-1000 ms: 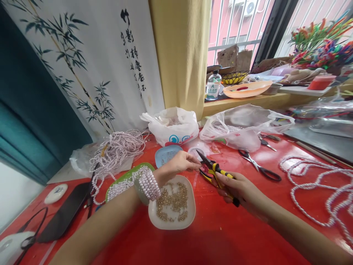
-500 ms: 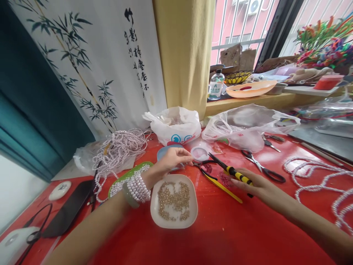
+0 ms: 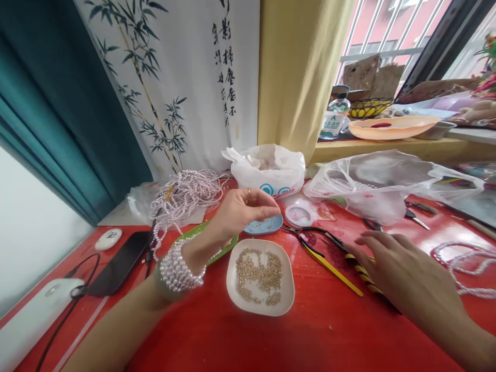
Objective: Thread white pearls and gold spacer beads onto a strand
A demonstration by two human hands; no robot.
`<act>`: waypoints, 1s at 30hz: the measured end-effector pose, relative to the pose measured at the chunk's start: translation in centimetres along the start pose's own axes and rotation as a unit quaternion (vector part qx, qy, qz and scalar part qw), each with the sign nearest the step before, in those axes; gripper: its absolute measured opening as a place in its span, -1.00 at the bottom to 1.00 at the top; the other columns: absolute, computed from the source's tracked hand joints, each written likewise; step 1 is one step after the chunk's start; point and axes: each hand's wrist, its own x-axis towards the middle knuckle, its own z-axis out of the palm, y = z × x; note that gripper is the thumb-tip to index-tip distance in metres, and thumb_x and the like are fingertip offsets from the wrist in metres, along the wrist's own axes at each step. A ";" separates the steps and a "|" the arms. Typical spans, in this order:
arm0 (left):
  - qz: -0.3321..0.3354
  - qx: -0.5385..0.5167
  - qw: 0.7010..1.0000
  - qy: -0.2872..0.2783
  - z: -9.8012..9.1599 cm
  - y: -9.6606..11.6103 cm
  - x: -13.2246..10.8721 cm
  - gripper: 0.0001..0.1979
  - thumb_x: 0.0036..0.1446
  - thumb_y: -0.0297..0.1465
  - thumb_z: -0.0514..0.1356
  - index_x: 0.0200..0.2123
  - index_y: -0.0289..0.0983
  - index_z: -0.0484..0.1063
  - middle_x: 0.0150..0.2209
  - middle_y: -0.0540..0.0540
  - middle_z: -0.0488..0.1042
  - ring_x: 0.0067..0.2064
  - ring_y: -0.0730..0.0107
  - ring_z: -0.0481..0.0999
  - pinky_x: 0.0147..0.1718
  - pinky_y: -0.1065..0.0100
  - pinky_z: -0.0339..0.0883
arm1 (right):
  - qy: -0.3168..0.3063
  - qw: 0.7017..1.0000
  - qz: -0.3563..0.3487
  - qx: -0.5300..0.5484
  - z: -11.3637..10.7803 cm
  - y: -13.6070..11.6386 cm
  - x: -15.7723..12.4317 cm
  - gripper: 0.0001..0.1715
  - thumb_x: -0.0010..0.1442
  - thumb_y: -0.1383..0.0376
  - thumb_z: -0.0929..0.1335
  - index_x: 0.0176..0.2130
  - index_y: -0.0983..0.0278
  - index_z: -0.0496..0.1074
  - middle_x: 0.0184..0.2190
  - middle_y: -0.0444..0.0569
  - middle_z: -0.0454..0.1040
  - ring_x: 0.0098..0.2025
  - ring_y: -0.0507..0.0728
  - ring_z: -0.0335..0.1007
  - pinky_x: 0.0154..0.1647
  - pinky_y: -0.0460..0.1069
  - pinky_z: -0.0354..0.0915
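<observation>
My left hand [image 3: 248, 209] is closed in a pinch above the light blue dish [image 3: 267, 223]. What its fingertips hold is too small to make out. A pearl bracelet [image 3: 180, 271] circles that wrist. Just in front is a cream square dish [image 3: 287, 305] with small gold beads [image 3: 259, 271]. My right hand [image 3: 406, 274] is open, palm down, over a tool with a yellow-and-black striped handle [image 3: 362, 271], partly hidden beneath the fingers. Beside it on the red table lie pliers [image 3: 329, 268] with a yellow grip.
Pearl strands [image 3: 189, 196] heap up at left behind a green tray [image 3: 225, 250]. Plastic bags [image 3: 267, 165] stand at the back. A white ring-shaped item [image 3: 299, 214] lies near the pliers. More bead strands [image 3: 473, 268] are at right, and a black phone [image 3: 120, 263] at left.
My right hand has lowered the striped-handled tool to the table and let it go. My left hand stays pinched near the blue dish. The view has turned left.
</observation>
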 end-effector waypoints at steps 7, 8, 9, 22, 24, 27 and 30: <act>-0.036 0.005 0.999 -0.035 0.5 -1.8 -1.4 -0.89 -0.16 -0.43 0.28 -0.54 -0.33 0.41 -0.56 0.02 0.41 -0.50 0.54 0.36 -0.48 0.45 0.24 | -0.270 0.751 0.061 0.599 -2.5 -10.4 3.4 -0.64 0.07 0.12 0.29 -0.17 0.27 0.37 -0.40 -0.03 0.46 -0.45 0.03 0.35 -0.45 -0.07 0.26; -0.043 0.009 0.999 -0.033 0.3 -1.8 -1.6 -0.89 -0.16 -0.42 0.28 -0.54 -0.33 0.41 -0.57 0.02 0.40 -0.51 0.53 0.36 -0.48 0.44 0.23 | -0.283 0.719 0.073 0.631 -2.3 -11.1 3.6 -0.67 0.04 0.14 0.32 -0.22 0.29 0.38 -0.41 -0.05 0.45 -0.45 0.01 0.34 -0.45 -0.09 0.25; -0.049 0.016 0.998 -0.027 0.1 -1.8 -1.7 -0.88 -0.17 -0.41 0.29 -0.55 -0.34 0.41 -0.57 0.01 0.39 -0.50 0.53 0.35 -0.47 0.43 0.23 | -0.289 0.695 0.082 0.653 -2.0 -11.7 3.9 -0.69 0.01 0.16 0.35 -0.26 0.30 0.39 -0.44 -0.07 0.44 -0.47 -0.01 0.32 -0.46 -0.10 0.23; -0.115 0.110 0.987 -0.010 -5.6 -5.7 -4.1 -0.81 0.02 -0.31 0.13 -0.46 -0.34 0.41 -0.46 -0.05 0.44 -0.45 0.50 0.35 -0.47 0.46 0.21 | -0.347 0.735 0.064 0.578 3.7 -11.0 3.6 -0.67 -0.05 0.08 0.35 -0.51 0.31 0.31 -0.65 -0.20 0.32 -0.63 -0.07 0.15 -0.59 -0.12 0.08; -0.118 0.137 0.981 -0.075 -6.0 -6.1 -4.7 -0.72 0.10 -0.29 0.03 -0.48 -0.34 0.42 -0.47 -0.08 0.46 -0.47 0.48 0.38 -0.45 0.43 0.24 | -0.352 0.735 0.071 0.576 3.9 -11.0 3.6 -0.67 -0.06 0.07 0.35 -0.52 0.29 0.30 -0.65 -0.21 0.31 -0.63 -0.07 0.14 -0.60 -0.12 0.06; -0.109 0.216 0.969 -0.054 -8.1 -5.4 -5.8 -0.74 0.09 -0.30 0.02 -0.44 -0.32 0.43 -0.42 -0.11 0.49 -0.42 0.43 0.42 -0.40 0.40 0.27 | -0.354 0.737 0.077 0.572 3.9 -11.2 3.5 -0.68 -0.07 0.07 0.34 -0.52 0.28 0.30 -0.66 -0.23 0.29 -0.63 -0.06 0.13 -0.61 -0.13 0.03; -0.122 0.303 0.943 0.065 -12.7 -4.8 -7.5 -0.80 0.02 -0.36 0.06 -0.32 -0.29 0.41 -0.31 -0.11 0.50 -0.26 0.33 0.46 -0.29 0.36 0.30 | -0.361 0.737 0.072 0.567 4.1 -11.1 3.4 -0.71 -0.06 0.08 0.34 -0.51 0.27 0.32 -0.65 -0.22 0.29 -0.63 -0.05 0.13 -0.61 -0.13 0.02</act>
